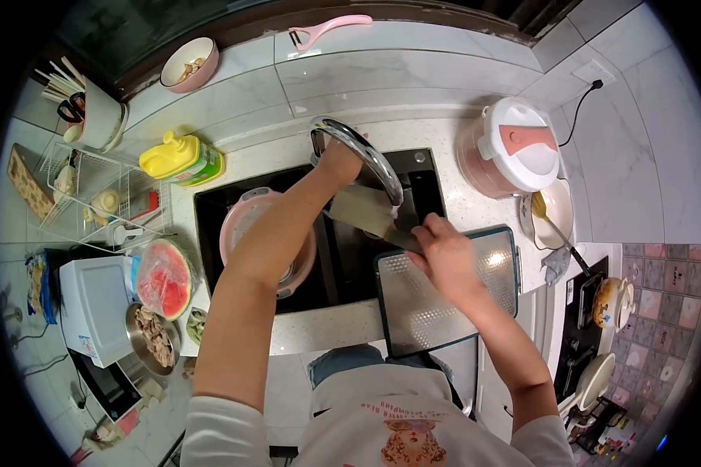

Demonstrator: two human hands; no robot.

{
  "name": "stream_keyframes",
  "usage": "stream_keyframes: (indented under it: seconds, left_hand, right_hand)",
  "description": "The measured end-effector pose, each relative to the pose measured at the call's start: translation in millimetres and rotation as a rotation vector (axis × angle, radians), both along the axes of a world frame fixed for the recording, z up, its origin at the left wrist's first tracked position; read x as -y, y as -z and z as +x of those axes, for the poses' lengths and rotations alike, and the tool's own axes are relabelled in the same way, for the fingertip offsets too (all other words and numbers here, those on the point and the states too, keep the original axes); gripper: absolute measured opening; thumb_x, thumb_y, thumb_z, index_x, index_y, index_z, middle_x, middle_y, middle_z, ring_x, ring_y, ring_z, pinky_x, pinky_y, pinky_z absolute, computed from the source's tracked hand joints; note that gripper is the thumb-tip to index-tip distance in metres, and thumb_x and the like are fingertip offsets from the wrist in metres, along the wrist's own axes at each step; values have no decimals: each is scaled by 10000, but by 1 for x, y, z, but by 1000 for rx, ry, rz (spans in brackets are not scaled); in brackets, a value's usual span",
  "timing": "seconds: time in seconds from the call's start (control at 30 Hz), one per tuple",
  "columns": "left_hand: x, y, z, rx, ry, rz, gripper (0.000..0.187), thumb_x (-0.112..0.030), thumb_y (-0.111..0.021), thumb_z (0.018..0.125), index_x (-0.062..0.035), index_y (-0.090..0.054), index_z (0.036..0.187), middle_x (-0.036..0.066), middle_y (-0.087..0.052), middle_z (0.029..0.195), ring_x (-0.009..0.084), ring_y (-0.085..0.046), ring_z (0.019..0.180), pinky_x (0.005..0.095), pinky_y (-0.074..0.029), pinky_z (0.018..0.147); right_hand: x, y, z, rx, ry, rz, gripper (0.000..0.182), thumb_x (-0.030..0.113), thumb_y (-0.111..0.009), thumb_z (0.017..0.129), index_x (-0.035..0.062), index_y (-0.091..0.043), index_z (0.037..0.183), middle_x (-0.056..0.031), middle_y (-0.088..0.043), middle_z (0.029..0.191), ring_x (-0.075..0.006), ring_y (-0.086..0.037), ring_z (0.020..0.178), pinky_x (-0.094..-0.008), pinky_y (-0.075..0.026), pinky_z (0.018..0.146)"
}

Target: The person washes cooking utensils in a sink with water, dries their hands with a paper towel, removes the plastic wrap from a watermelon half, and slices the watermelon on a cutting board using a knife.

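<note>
My right hand [448,261] is closed round the dark handle of a cleaver [360,208]. The cleaver's broad blade points left over the black sink [346,268], beneath the spout of the chrome faucet [374,159]. At the faucet's base is my left hand [339,162], partly behind the curved spout; its fingers are hidden. Below my right forearm lies a metal-faced cutting board [428,307] with a dark teal rim, across the sink's right side and the counter edge. A pink basin [234,233] sits in the left of the sink, partly covered by my left forearm.
On the left stand a yellow detergent bottle [183,159], a wire rack [93,194], wrapped watermelon [163,280] and a metal bowl of meat [152,338]. A white-lidded pink container [514,148] and a stove [580,335] are right. A pink peeler [327,29] lies on the back ledge.
</note>
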State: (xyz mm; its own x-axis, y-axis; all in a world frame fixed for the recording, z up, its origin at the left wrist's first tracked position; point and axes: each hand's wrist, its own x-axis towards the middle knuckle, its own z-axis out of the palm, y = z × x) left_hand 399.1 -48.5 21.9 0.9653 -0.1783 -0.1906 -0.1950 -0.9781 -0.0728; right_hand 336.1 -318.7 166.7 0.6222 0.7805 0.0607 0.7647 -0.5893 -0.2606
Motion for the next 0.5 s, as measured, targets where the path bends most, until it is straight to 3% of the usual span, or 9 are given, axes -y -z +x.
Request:
stream_keyframes:
  seconds: [0.03,0.07,0.13,0.17,0.23,0.33,0.4,0.47,0.5]
  left_hand:
    - [3,-15,-1,-48,-3,10,429,-204,-393,936,-34,-487,1319,58,-337,1509,288,-241,1416,480,-202,1158]
    - [7,-30,1,-96,-6,19,412,-208,-394,938,-46,-500,1302,49,-354,1500,271,-245,1416,501,-202,1154]
    - [9,-29,2,-55,-49,-7,350,-215,-398,953,-102,-533,1255,22,-419,1458,213,-263,1407,571,-164,1157]
    - [10,-29,2,-71,-29,82,348,-204,-392,958,-113,-526,1266,20,-421,1456,214,-272,1400,560,-152,1166]
    - [18,-54,0,-98,13,262,348,-180,-381,969,-134,-513,1288,18,-424,1450,215,-292,1386,537,-127,1185]
    - [20,-62,5,-198,-74,187,360,-163,-346,984,-145,-484,1315,22,-397,1466,214,-291,1383,508,-86,1206]
    - [-6,44,25,-56,-173,-628,382,-159,-328,986,-156,-470,1341,40,-399,1465,228,-279,1390,484,-98,1205]
    - [-18,80,36,71,-202,-855,396,-153,-333,977,-145,-470,1348,61,-408,1458,244,-283,1389,462,-125,1195]
    - [-18,81,35,117,-192,-677,398,-149,-347,967,-129,-478,1343,73,-416,1452,254,-294,1383,452,-146,1186]
  right_hand:
    - [6,-2,3,-68,48,29,255,236,-719,749,2,-628,796,-84,-555,878,-249,-613,836,-342,-514,621]
    - [15,9,10,-160,84,87,315,303,-687,829,-4,-629,789,-71,-579,812,-201,-610,683,-311,-483,552]
    - [22,9,22,-796,476,153,357,344,-654,873,-1,-627,785,-60,-588,766,-153,-570,600,-283,-451,505]
    - [23,9,25,-1112,675,184,381,365,-638,894,1,-626,783,-55,-593,743,-130,-549,558,-269,-435,482]
    - [26,14,26,-1344,759,344,388,374,-580,940,4,-618,828,-48,-599,725,-73,-478,502,-207,-378,430]
    - [24,19,28,-1601,851,516,375,352,-559,957,-11,-603,875,-60,-605,751,-66,-458,477,-178,-353,406]
    - [22,15,28,-1686,890,603,372,341,-543,968,-22,-591,906,-67,-604,758,-63,-443,457,-166,-339,391]
    - [42,0,33,-1770,856,562,383,345,-543,968,-33,-591,929,-74,-605,767,-60,-438,454,-163,-329,385]
    - [55,-10,34,-1813,837,531,390,347,-543,968,-39,-590,940,-77,-606,771,-58,-436,452,-162,-324,381]
